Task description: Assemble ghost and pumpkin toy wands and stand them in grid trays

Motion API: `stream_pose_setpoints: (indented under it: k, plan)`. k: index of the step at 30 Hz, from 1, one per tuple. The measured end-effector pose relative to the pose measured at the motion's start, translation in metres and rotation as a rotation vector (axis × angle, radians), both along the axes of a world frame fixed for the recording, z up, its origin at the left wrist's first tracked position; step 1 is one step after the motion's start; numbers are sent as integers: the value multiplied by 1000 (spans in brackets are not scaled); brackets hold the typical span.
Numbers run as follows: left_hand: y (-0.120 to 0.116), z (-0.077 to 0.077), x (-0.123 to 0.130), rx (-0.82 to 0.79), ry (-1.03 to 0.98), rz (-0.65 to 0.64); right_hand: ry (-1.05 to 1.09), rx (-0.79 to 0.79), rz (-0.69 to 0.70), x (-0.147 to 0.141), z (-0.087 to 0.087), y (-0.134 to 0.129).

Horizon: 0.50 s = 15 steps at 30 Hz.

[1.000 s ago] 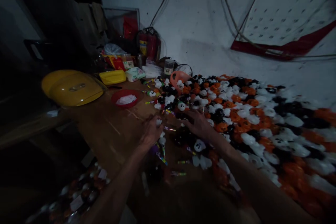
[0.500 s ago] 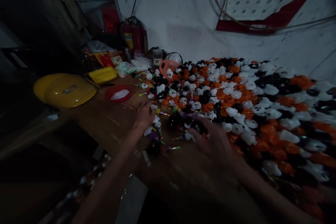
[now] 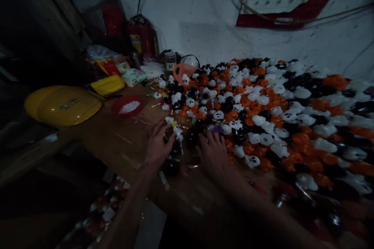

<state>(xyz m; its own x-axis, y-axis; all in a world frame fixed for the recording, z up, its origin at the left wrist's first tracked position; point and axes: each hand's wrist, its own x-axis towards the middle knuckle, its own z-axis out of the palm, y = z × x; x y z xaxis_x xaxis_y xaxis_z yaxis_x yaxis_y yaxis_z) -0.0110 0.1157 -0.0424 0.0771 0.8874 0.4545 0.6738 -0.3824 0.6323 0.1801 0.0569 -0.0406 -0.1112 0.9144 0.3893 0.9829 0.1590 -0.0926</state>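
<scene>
Small plastic figures in white, black and orange lie heaped on the brown table; a white ghost figure [image 3: 251, 161] and an orange pumpkin-like one [image 3: 300, 142] show in the heap. My left hand [image 3: 157, 144] rests at the left side of a small cluster, thumb and forefinger apart, beside a white figure [image 3: 177, 129]. A small dark thing shows between that thumb and finger, too dim to name. My right hand [image 3: 214, 155] lies palm down with fingers spread over the cluster's right side, touching dark figures [image 3: 195, 132]. What lies under its palm is hidden.
A red dish [image 3: 117, 105] with white pieces stands at the left, by a yellow cap-like helmet [image 3: 66, 105] and a yellow pouch [image 3: 107, 85]. Behind are an orange scoop-like piece [image 3: 182, 72], a clear jar [image 3: 170, 61] and a fire extinguisher [image 3: 144, 39]. The table's front-left edge drops off to a lower pile.
My right hand has moved left and flattened onto the cluster. My left hand has come slightly lower and nearer the white figures. The hands are closer together; the view has shifted a little.
</scene>
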Motion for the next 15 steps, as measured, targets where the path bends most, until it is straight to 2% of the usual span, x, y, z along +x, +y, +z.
stream_pose_setpoints:
  k: [2,5,8,15]
  plan:
    - [5,-5,-1,10,-13,33,-66,44,10,16,-11,2]
    - [9,-10,-5,25,-44,74,-129,110,99,39,-24,8]
    - [13,-14,-11,16,-83,118,-134,199,138,58,-33,17]
    - [18,-24,-19,-23,-183,255,-88,283,219,72,-41,24]
